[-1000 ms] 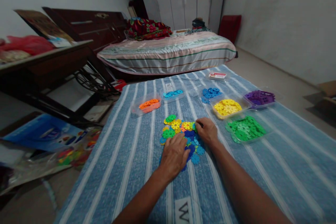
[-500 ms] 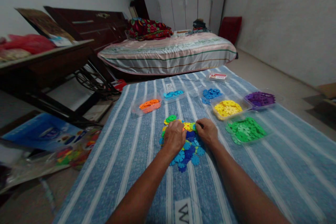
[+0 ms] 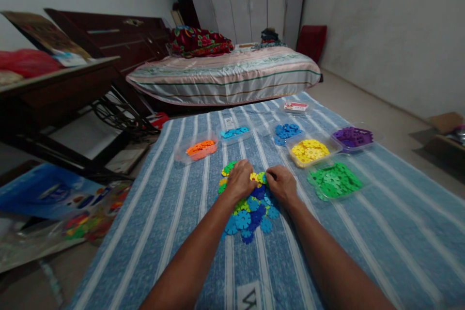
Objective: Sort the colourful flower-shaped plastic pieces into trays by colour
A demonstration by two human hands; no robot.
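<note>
A heap of mixed plastic snowflake discs [image 3: 249, 210] in blue, green and yellow lies in the middle of a blue striped cloth [image 3: 189, 232]. My left hand [image 3: 240, 180] rests knuckles-up on the far left part of the heap, fingers curled down onto the yellow and green discs. My right hand [image 3: 281, 185] sits just to its right on the heap's far edge, fingers bent and pinched at a disc. What either hand grips is hidden under the fingers.
Clear trays hold sorted discs: orange [image 3: 198, 148], light blue [image 3: 234, 131], blue [image 3: 287, 131], yellow [image 3: 309, 150], purple [image 3: 353, 136], green [image 3: 336, 180]. A small red-white box [image 3: 295, 106] lies farther back. A bed [image 3: 225, 75] stands beyond, a dark table [image 3: 54, 92] at left.
My left hand slid forward from the heap's near side to its far side, uncovering the blue discs near me. My right hand stayed put. The view shifted slightly.
</note>
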